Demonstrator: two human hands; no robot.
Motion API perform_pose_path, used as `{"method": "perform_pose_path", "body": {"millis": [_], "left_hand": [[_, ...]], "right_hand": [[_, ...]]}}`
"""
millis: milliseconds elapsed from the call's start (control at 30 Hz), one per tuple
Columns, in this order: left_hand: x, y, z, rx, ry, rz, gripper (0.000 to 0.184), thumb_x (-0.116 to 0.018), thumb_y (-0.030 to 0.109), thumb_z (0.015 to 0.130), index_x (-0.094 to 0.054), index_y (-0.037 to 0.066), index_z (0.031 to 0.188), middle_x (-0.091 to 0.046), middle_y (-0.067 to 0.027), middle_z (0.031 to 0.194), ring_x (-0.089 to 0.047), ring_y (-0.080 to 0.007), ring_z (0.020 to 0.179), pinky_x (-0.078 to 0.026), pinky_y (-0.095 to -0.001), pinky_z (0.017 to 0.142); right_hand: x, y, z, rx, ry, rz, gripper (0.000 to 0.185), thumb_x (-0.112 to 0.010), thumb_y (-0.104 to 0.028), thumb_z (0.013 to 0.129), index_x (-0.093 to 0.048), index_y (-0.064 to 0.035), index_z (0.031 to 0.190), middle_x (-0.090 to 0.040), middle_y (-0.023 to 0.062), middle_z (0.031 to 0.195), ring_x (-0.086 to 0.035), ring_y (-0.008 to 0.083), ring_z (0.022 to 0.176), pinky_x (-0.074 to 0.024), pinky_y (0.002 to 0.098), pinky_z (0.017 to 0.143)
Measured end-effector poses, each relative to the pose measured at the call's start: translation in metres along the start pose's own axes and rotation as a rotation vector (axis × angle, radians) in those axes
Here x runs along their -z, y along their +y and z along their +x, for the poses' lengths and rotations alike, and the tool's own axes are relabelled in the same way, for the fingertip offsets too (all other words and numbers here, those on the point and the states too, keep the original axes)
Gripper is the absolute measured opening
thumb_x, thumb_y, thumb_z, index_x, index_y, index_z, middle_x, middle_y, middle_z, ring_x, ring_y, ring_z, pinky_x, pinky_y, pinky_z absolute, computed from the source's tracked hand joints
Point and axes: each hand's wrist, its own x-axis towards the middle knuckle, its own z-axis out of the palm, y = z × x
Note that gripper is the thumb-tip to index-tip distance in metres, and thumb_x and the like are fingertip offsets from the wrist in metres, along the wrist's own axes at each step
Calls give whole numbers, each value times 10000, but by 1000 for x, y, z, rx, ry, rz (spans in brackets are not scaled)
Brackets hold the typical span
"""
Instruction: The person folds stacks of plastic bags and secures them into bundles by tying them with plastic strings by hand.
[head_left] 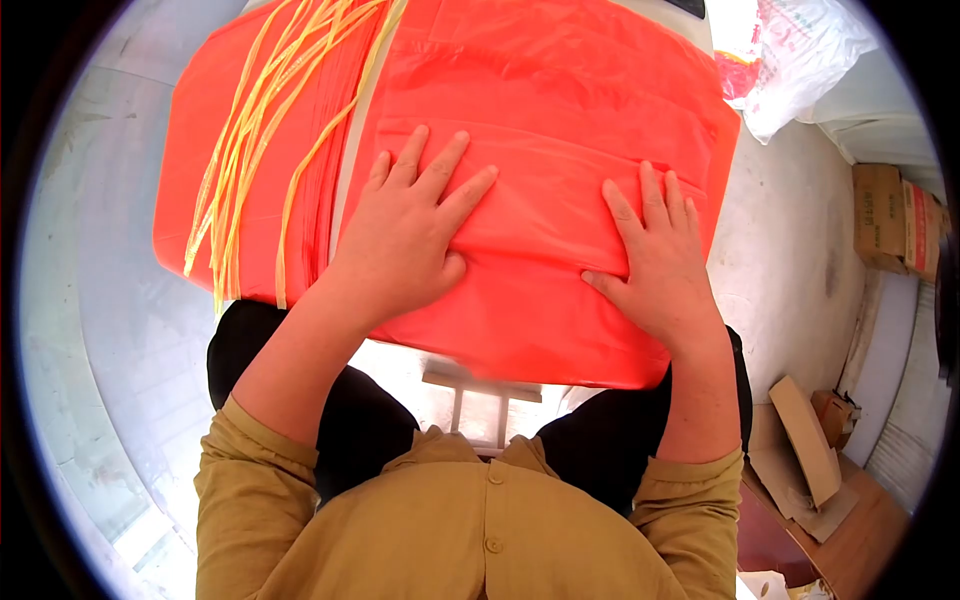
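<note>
A glossy red plastic sheet or bag [540,220] lies in front of me, with slight creases across it. My left hand [415,220] rests palm down on its left half, fingers spread. Flat on the right half is my right hand [655,250], fingers apart and thumb pointing left. Neither hand grips anything. To the left, across a pale gap, is a second red plastic stack [190,130] with several thin layered edges. A loose bunch of yellow strips [240,150] lies over that stack, hanging toward its near edge.
A white plastic bag [810,50] sits beyond the far right corner. Cardboard boxes [880,215] stand at the right by the wall, and a piece of opened cardboard [805,440] lies lower right. Below the red plastic, a stool or table frame [480,385] shows between my knees.
</note>
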Motion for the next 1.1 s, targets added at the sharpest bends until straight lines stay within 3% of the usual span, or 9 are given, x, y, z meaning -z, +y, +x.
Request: {"method": "perform_pose_path", "body": {"millis": [300, 500, 600, 800, 1100], "left_hand": [[-3, -8, -3, -21, 17, 8, 800, -712, 104, 782, -525, 190, 1555, -387, -138, 1679, -325, -451, 1549, -339, -577, 1232], [-4, -17, -5, -54, 52, -1, 785, -725, 25, 771, -569, 201, 1520, -437, -121, 1652, -387, -427, 1522, -411, -530, 1194], [-1, -18, -5, -63, 61, 0, 759, -719, 1, 768, -601, 199, 1491, -470, -113, 1631, -419, -414, 1505, -445, -515, 1167], [5, -20, -2, -57, 100, -39, 653, -699, -16, 772, -669, 157, 1401, -571, -121, 1545, -500, -397, 1450, -476, -498, 1137], [12, -23, -1, -105, 187, -104, 473, -644, -12, 754, -697, 46, 1220, -691, -168, 1346, -627, -397, 1278, -504, -498, 1079]], "right_hand": [[9, 9, -3, 69, -23, 68, 771, -783, -121, 782, -545, -146, 1514, -383, 215, 1653, -312, 480, 1537, -277, 556, 1274], [10, 19, -7, 29, -4, -11, 698, -644, 25, 827, -574, -156, 1498, -405, 214, 1645, -345, 459, 1527, -297, 541, 1267], [9, 21, -7, 32, 5, -53, 768, -598, 124, 813, -563, -163, 1525, -401, 185, 1664, -354, 439, 1536, -323, 505, 1277], [18, 22, -8, 23, 14, -12, 636, -555, 72, 870, -621, -153, 1461, -498, 219, 1580, -436, 448, 1473, -363, 501, 1240], [41, 24, -13, 0, 3, 136, 619, -551, 83, 840, -665, -128, 1411, -626, 201, 1444, -563, 418, 1353, -475, 462, 1145]]}}
